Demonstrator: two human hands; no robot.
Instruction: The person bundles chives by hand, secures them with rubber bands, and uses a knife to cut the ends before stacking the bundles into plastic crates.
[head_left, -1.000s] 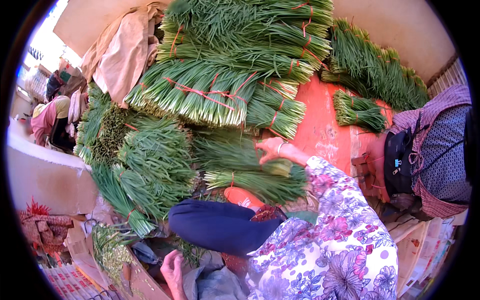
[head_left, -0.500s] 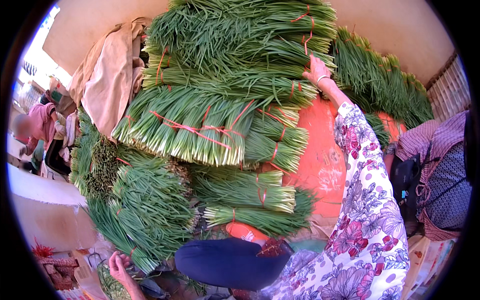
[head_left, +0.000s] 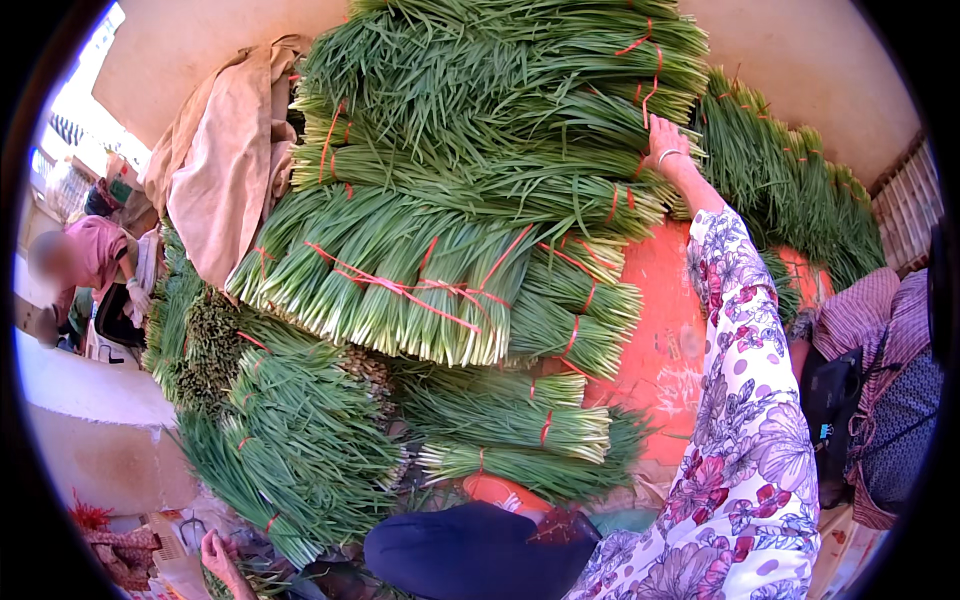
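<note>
My right hand (head_left: 668,142), with a pale bangle at the wrist, is at the right end of the tall stack of garlic chives. Its fingers curl round the cut ends of a bundle of garlic chives (head_left: 590,125), and the fingertips are partly hidden by stalks. Down at the lower left, my left hand (head_left: 220,558) is only partly in view. Its fingers are bent and a little apart, with nothing seen in them. Close to it lies a leafy bundle (head_left: 285,525). Red ties bind the pale-ended row of bundles (head_left: 400,285) in mid-stack.
Smaller bundles (head_left: 520,425) lie near my dark-clad knee (head_left: 470,550). An orange sheet (head_left: 660,330) is under the stack. More chives (head_left: 790,170) lean by the wall at right. Beige cloth (head_left: 215,190) drapes at left, with another person (head_left: 95,255) beyond. A bag (head_left: 835,390) is at right.
The stack sits slightly further right and lower in view. My right hand stays on the same end of the stack. My left hand has dropped nearer the lower edge.
</note>
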